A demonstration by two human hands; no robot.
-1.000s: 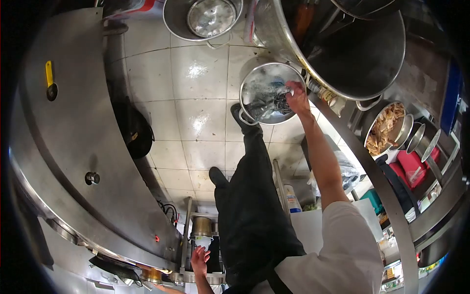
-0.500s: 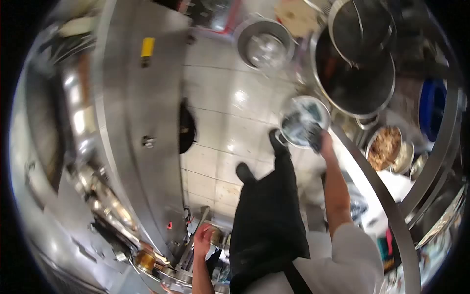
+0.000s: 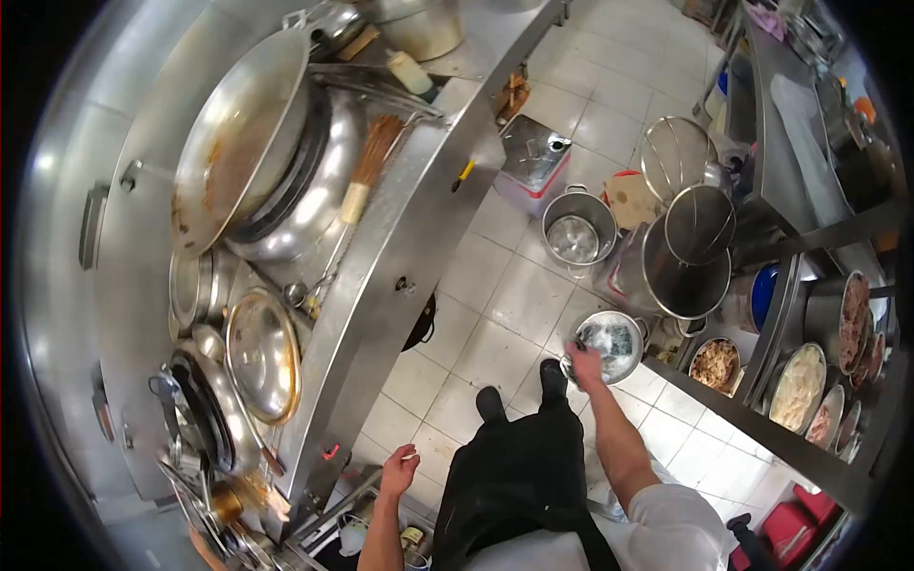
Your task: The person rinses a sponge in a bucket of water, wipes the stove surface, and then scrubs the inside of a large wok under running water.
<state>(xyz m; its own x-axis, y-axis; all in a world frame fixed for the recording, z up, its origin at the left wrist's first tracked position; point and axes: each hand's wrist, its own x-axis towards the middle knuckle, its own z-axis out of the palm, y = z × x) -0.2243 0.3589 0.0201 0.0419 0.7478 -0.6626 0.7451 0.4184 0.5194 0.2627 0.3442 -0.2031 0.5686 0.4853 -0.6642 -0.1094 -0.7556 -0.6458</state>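
Notably, the right hand (image 3: 583, 362) was found at the near rim of the small round steel pot (image 3: 643, 343), which stood on the pale tiled floor (image 3: 505, 295) just beside the large steel stockpot (image 3: 681, 276). 1 second earlier that hand had been down inside the pot, on the dark wad (image 3: 619, 341) in its soapy water; it had since come up to the edge. Its grip was bent over the rim, but whether clamped on metal or on the wad could not be told. The left hand (image 3: 398, 471) remained low by the front edge of the long steel counter (image 3: 419, 219), fingers loosely apart, nothing held. Judgement: work had shifted from the pot's contents to the pot itself.
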